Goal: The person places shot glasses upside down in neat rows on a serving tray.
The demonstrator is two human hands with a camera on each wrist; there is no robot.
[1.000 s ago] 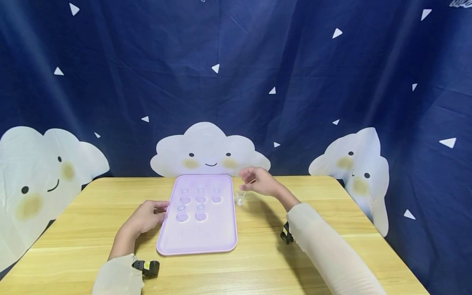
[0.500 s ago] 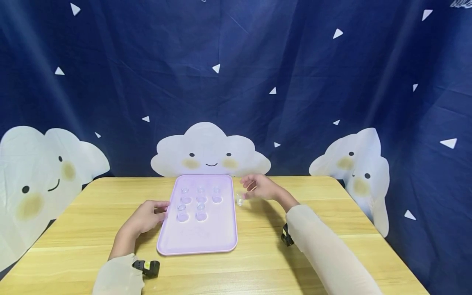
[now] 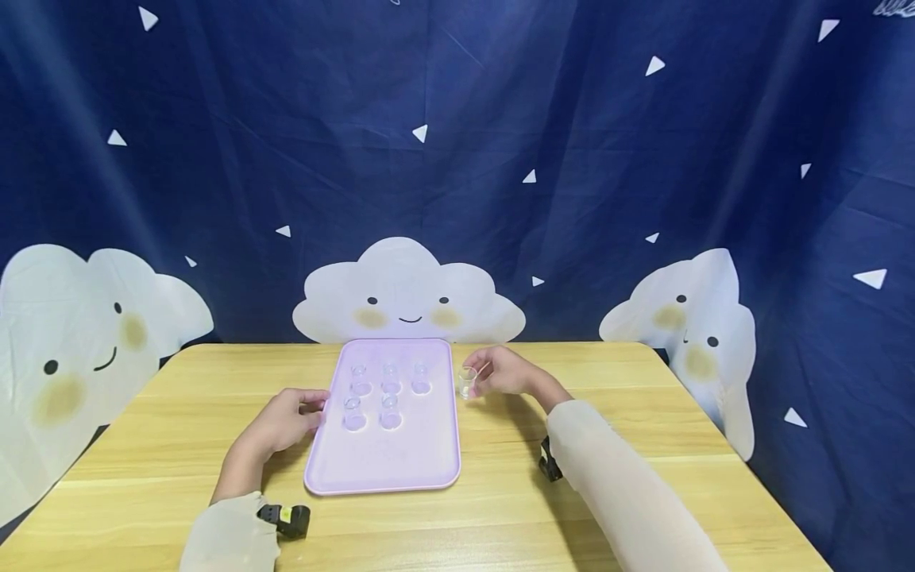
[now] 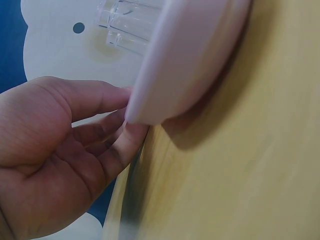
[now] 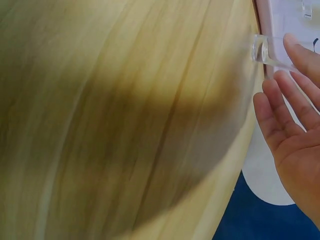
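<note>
My left hand (image 3: pixel 282 421) holds the left rim of a lilac tray (image 3: pixel 386 465). In the left wrist view, its thumb and a finger meet the tray rim (image 4: pixel 150 100) from two sides. Beyond the tray's right edge, a small clear shot glass (image 3: pixel 466 384) stands upright on the table. My right hand (image 3: pixel 503 371) pinches that glass between thumb and fingers. The right wrist view shows the glass base (image 5: pixel 260 49) at the wood, its upper part overlapped by the hand. Several matching glasses stand in two rows on the tray, one of them a front-row glass (image 3: pixel 389 413).
The light wooden table (image 3: pixel 572 508) ends in a rounded far edge. Close behind it hangs a dark blue curtain (image 3: pixel 457 159) with white clouds and triangles. Black wrist cameras sit at both sleeves, the left camera (image 3: pixel 284 520) near the tray's front corner.
My right hand has come down from above the lone shot glass and now grips it at the sides. The left hand, the tray and its glasses have not moved.
</note>
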